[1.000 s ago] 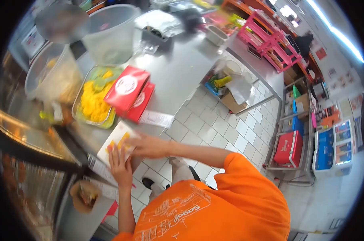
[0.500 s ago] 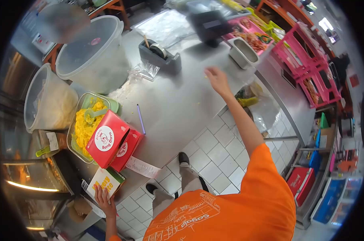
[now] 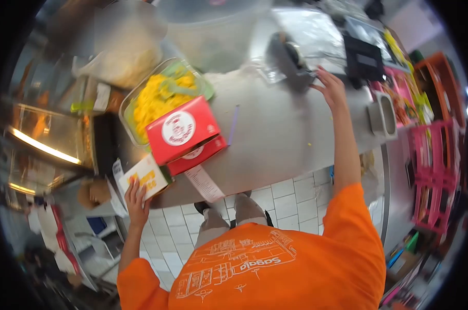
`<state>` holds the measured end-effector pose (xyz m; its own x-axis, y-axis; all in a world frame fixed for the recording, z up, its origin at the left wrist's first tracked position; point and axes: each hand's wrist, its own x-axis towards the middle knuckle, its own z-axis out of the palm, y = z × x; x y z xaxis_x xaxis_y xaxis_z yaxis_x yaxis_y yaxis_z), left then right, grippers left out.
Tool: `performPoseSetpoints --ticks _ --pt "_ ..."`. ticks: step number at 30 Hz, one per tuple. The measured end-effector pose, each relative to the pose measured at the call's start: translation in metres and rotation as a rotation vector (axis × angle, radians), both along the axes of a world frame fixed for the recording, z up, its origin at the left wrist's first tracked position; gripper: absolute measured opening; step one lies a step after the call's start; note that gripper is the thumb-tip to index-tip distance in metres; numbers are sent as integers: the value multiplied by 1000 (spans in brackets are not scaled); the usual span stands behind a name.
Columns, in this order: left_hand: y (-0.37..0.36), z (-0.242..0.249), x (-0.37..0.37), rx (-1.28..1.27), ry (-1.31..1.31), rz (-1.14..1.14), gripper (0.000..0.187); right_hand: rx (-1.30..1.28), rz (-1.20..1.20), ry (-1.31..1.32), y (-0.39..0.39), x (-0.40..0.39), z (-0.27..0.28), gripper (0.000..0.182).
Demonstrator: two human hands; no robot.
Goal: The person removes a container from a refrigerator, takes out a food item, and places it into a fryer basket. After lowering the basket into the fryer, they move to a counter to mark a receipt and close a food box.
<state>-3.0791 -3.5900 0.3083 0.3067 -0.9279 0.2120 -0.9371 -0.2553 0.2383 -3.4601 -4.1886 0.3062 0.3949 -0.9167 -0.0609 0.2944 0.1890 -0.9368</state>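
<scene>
My left hand lies with its fingers spread on the near edge of a white carton with yellow lettering. My right hand reaches to the front end of a dark tape dispenser; its thumb and fingers are apart, and whether they touch the tape is blurred. Two red boxes with round white labels, one upper and one lower, stand beside the carton. A printed receipt sticks out below them. Behind sits a glass container of yellow food with a pale green scoop.
A purple pen lies on the steel table. Further right are a black device, a metal tub and pink crates. Large clear bins, blurred, stand at the back. A lit glass cabinet is at left.
The view has turned, shifting the table contents. My right hand has moved from over bare table to the tape dispenser. My left hand stays on the white carton.
</scene>
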Motion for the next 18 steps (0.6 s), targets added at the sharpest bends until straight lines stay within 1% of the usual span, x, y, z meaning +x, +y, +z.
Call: performPoseSetpoints --ticks 2,3,4,5,7,8,9,10,11,12,13,15,16,17,18 --pt "-2 1 1 -19 -22 -12 54 -22 -121 -68 22 -1 -22 21" --pt "-3 1 2 -13 -21 26 54 -72 -144 -47 32 -2 -33 18" --pt "-2 2 2 -17 -26 13 54 -118 -171 -22 38 -2 -43 16" --pt "-1 1 1 -20 -27 -2 54 -106 -140 -16 37 3 -49 16" --pt "1 -1 2 -13 -3 28 55 -347 -287 184 40 7 -59 11" --pt "3 -2 1 -7 5 37 55 -344 -271 190 38 6 -66 11" --pt "5 -1 -1 -6 13 43 55 -350 -349 334 37 5 -74 9" --pt "6 1 -3 17 -38 39 55 -362 -430 473 34 4 -81 7" --pt "4 0 -1 32 -98 46 55 -424 -533 483 46 5 -77 7" --pt "0 -1 3 16 -107 72 55 -453 -540 456 59 9 -65 10" --pt "-1 -1 3 -3 -90 50 55 -468 -542 436 84 14 -45 12" --pt "4 4 -1 -9 -72 12 56 -414 -405 431 168 45 32 18" --pt "1 3 4 -5 -74 35 56 -394 -319 476 201 56 45 19" --pt "3 1 8 -9 -43 -2 56 -373 -226 524 235 69 54 20" --pt "8 0 7 -9 -7 -40 56 -301 -111 493 275 88 63 20"
